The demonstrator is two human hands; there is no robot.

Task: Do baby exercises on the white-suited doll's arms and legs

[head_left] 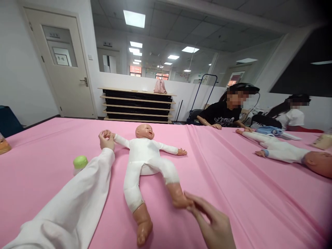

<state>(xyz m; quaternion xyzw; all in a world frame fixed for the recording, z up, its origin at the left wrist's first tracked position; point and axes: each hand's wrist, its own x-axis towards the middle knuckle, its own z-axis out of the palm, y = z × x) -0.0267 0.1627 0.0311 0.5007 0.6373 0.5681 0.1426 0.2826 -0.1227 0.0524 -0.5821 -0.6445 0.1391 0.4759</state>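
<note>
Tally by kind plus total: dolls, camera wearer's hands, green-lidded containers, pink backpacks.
Dolls: 2 (held doll, doll at right)
Wearer's hands: 2 (left hand, right hand)
Green-lidded container: 1
Pink backpack: 1
Total: 6

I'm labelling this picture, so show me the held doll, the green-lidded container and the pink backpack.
Held doll (pixel 144 150), head camera: white torso.
Green-lidded container (pixel 80 161), head camera: lid.
Pink backpack (pixel 160 86), head camera: main body.

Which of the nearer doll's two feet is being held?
The foot on the picture's right: the right hand pinches its tip, while no hand touches the other foot, further left.
</note>
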